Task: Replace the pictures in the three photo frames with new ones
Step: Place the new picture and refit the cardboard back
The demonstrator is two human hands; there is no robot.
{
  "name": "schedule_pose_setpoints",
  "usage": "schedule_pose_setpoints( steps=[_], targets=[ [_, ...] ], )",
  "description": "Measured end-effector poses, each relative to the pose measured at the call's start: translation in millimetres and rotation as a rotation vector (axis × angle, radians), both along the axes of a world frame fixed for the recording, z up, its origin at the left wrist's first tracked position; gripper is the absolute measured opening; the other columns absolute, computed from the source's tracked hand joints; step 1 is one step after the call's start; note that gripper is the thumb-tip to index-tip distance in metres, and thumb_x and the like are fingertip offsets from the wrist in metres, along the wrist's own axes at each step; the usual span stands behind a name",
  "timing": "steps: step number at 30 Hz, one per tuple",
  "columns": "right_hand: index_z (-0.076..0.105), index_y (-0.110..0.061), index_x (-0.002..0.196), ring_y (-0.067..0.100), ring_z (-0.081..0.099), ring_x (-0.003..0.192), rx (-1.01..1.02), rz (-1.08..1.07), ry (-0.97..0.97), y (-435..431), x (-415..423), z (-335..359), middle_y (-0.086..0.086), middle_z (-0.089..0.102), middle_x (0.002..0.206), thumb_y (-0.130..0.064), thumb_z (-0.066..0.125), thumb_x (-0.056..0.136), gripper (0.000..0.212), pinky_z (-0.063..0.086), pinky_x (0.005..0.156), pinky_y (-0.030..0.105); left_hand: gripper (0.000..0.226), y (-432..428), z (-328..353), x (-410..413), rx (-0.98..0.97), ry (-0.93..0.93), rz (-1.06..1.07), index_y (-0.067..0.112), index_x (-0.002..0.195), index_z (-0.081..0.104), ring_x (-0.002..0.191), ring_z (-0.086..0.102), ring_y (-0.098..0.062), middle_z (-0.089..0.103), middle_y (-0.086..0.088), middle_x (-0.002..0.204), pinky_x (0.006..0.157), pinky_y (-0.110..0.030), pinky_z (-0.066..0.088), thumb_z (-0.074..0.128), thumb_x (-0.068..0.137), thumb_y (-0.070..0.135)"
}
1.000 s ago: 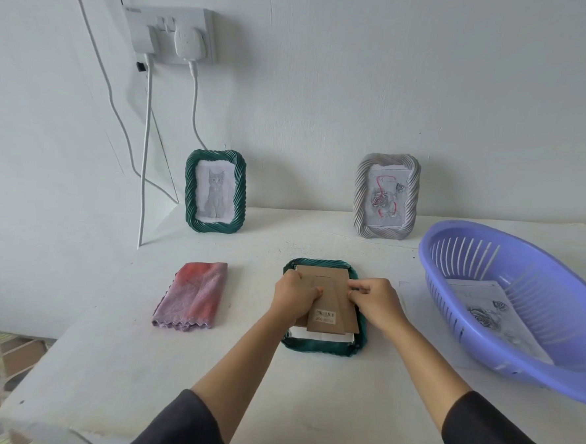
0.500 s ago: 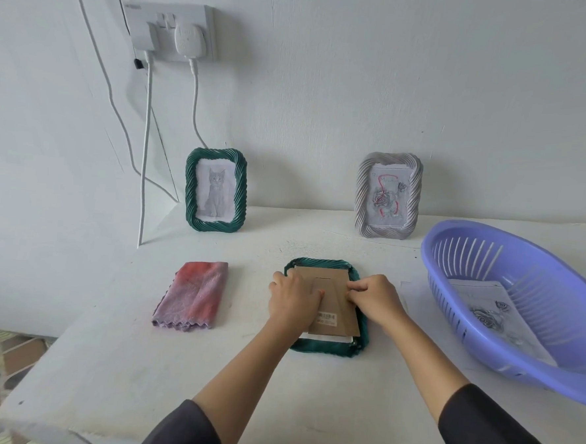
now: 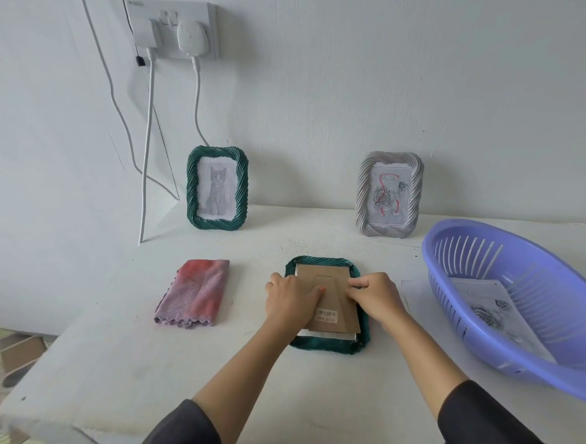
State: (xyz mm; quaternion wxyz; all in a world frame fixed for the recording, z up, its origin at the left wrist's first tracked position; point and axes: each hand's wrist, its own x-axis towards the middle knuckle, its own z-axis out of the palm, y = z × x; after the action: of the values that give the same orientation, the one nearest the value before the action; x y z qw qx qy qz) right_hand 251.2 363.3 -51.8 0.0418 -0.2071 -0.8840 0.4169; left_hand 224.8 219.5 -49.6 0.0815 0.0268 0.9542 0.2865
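Two hands are applied to the green frame, laid face-down on the table so the backing board is exposed. The board is steadied under the flat left hand while its right edge is pinched by curled fingers of the right hand.

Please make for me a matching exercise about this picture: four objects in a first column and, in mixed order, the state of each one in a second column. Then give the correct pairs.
Objects
1. cat frame
2. face-down frame
3. folded cloth
4. purple basket

States
a. lies flat with its back side up
b. holds printed sheets
c. stands upright, showing its picture
d. lies left of the frame being worked on

Pairs: 1-c, 2-a, 3-d, 4-b
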Motion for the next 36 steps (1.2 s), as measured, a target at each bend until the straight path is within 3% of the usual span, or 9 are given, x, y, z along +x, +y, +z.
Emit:
schedule_pose_setpoints(
  steps=[18, 23, 36],
  targets=[
    [0.064, -0.006, 0.116, 0.025, 0.056, 0.118, -0.115, -0.055, 0.035, -1.1, 4.4, 1.0, 0.013, 0.063, 0.123, -0.008, 0.062, 0.083, 0.033, 0.042, 0.088, 0.026, 0.056, -2.4, -6.6, -6.2, 0.073, 0.014, 0.03, 0.002, 0.112, 0.058, 0.111, 0.048, -0.028, 0.051, -0.014, 0.117, 0.087, -0.033, 0.042, 0.055, 0.085, 0.051],
    [0.062, -0.008, 0.121, 0.021, 0.054, 0.119, -0.126, -0.049, 0.027, -0.8, 4.1, 0.7, 0.01, 0.061, 0.126, -0.009, 0.063, 0.084, 0.036, 0.035, 0.085, 0.021, 0.056, -1.9, -8.0, -6.9, 0.098, 0.023, 0.044, 0.001, 0.109, 0.061, 0.107, 0.051, -0.028, 0.053, -0.013, 0.113, 0.084, -0.034, 0.045, 0.056, 0.084, 0.051],
    [0.067, -0.007, 0.111, 0.026, 0.058, 0.114, 0.018, -0.022, -0.033, -4.0, 1.2, 3.1, 0.01, 0.066, 0.12, -0.008, 0.061, 0.082, 0.03, 0.046, 0.095, 0.033, 0.055, -2.6, -7.4, -6.8, 0.064, 0.018, 0.03, 0.001, 0.11, 0.06, 0.109, 0.05, -0.029, 0.052, -0.015, 0.115, 0.092, -0.035, 0.042, 0.057, 0.084, 0.049]
  ],
)
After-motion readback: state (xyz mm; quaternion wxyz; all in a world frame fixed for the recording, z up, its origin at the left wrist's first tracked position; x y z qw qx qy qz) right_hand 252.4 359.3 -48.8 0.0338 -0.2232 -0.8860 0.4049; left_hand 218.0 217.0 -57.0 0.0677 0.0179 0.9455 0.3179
